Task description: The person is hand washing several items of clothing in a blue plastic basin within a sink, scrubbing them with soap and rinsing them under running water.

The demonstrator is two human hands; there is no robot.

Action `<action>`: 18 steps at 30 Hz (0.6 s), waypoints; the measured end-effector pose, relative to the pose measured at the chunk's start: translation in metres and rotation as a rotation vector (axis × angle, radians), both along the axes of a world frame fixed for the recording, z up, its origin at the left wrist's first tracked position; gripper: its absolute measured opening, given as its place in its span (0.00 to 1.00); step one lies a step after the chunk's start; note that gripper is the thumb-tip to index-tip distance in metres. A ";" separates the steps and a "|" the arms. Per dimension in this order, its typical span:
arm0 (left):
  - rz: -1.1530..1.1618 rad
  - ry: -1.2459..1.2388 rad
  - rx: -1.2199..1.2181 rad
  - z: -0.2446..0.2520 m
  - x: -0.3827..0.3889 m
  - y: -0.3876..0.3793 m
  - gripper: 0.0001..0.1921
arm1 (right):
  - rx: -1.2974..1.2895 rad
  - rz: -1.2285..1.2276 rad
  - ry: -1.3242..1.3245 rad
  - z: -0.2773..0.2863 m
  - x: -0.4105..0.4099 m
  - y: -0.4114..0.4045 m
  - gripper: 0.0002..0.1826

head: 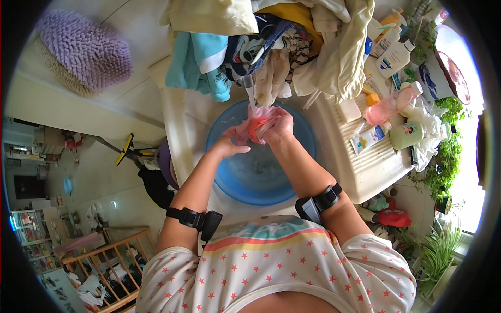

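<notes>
Under a stream of water point(250, 96), a wet pink cloth point(256, 123) is bunched between both hands, above a blue plastic basin point(258, 191) holding water. My right hand point(281, 124) grips the cloth's right end. At its lower left edge, my left hand point(231, 148) touches the cloth, the thumb apart; the other fingers are partly hidden, so a firm hold cannot be told. The basin stands in a pale laundry sink point(178, 129). Heaped clothes point(328, 74) hang just beyond the running water and partly cover the spout.
To the right, the sink's ribbed washboard point(364, 172) carries a bar of soap point(348, 111), a tube point(370, 137), a pink bottle point(391, 103) and a green bottle point(407, 135). A purple chenille mop head point(88, 49) is at upper left. A wooden crib point(113, 266) stands at lower left.
</notes>
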State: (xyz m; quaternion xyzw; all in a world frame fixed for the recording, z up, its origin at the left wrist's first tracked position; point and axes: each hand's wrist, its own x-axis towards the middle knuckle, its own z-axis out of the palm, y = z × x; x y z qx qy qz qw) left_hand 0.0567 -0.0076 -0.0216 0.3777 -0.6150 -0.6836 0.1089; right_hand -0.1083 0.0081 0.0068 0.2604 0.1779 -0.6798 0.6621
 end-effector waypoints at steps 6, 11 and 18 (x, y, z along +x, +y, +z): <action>0.175 -0.107 -0.413 0.051 -0.053 0.016 0.32 | -0.014 -0.036 -0.013 0.013 0.005 0.007 0.20; 0.246 -0.048 -0.336 0.018 -0.053 0.005 0.25 | 0.101 0.252 0.355 -0.002 -0.022 0.013 0.15; 0.394 -0.232 -0.630 0.054 -0.061 0.008 0.20 | 0.410 0.705 0.815 -0.022 -0.044 0.045 0.27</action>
